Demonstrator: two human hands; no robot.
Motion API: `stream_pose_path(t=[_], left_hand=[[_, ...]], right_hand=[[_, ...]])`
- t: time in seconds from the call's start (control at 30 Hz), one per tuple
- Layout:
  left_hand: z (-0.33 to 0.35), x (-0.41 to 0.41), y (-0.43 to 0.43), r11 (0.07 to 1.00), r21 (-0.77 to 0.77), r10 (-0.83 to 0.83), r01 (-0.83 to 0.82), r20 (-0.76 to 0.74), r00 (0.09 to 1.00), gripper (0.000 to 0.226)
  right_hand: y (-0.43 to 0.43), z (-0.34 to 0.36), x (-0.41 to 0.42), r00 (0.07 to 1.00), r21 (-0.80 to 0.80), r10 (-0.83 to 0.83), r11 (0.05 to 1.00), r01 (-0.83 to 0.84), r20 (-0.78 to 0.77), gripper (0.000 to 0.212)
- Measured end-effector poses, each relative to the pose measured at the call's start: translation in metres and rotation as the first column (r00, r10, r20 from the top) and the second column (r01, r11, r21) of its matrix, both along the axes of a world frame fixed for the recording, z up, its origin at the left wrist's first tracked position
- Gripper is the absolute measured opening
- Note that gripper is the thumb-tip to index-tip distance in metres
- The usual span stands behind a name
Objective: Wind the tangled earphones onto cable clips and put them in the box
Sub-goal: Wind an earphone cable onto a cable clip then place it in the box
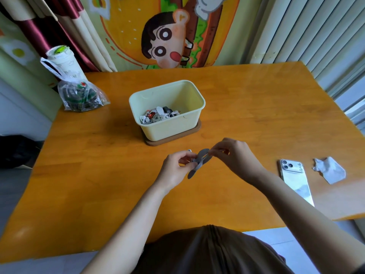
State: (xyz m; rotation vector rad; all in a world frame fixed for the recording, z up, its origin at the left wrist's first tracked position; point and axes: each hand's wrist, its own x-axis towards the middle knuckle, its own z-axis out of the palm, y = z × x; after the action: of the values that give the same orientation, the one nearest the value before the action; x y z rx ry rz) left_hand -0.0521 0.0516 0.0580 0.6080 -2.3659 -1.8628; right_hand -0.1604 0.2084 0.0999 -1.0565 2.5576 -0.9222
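A grey cable clip [198, 163] is held above the wooden table [98, 155], in front of the box. My left hand [176, 169] grips its middle, with a white earbud [189, 150] poking out above the fingers. My right hand [234, 156] pinches the clip's upper end between thumb and fingers. The pale yellow box [194, 123] stands on a brown lid beyond my hands. Inside lie several wound earphones [159, 115], white and dark, some on clips.
A white phone [295, 179] lies face down at the right, with a crumpled tissue [328, 170] beside it. At the far left corner a clear plastic bag [80, 95] of dark items sits by a white cup [63, 62].
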Motion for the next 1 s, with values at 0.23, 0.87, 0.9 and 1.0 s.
stream_pose_path(t=[0.23, 0.87, 0.9, 1.0], left_hand=[[0.009, 0.005, -0.004, 0.984, 0.169, -0.057, 0.061, -0.029, 0.998, 0.019], [0.032, 0.006, 0.008, 0.749, 0.654, 0.021, 0.108, -0.187, 0.982, 0.022], [0.032, 0.006, 0.005, 0.796, 0.595, -0.004, 0.11, -0.177, 0.984, 0.02], [0.032, 0.008, -0.003, 0.946, 0.281, -0.125, 0.162, -0.146, 0.981, 0.02]], right_hand=[[-0.005, 0.003, -0.001, 0.99, -0.091, -0.021, 0.995, 0.034, 0.137, 0.018], [-0.021, 0.008, 0.01, 0.796, -0.319, 0.021, 0.923, 0.217, 0.605, 0.023], [-0.02, 0.008, 0.01, 0.79, -0.314, 0.016, 0.923, 0.225, 0.612, 0.023], [-0.017, 0.008, 0.008, 0.75, -0.28, 0.024, 0.935, 0.217, 0.661, 0.024]])
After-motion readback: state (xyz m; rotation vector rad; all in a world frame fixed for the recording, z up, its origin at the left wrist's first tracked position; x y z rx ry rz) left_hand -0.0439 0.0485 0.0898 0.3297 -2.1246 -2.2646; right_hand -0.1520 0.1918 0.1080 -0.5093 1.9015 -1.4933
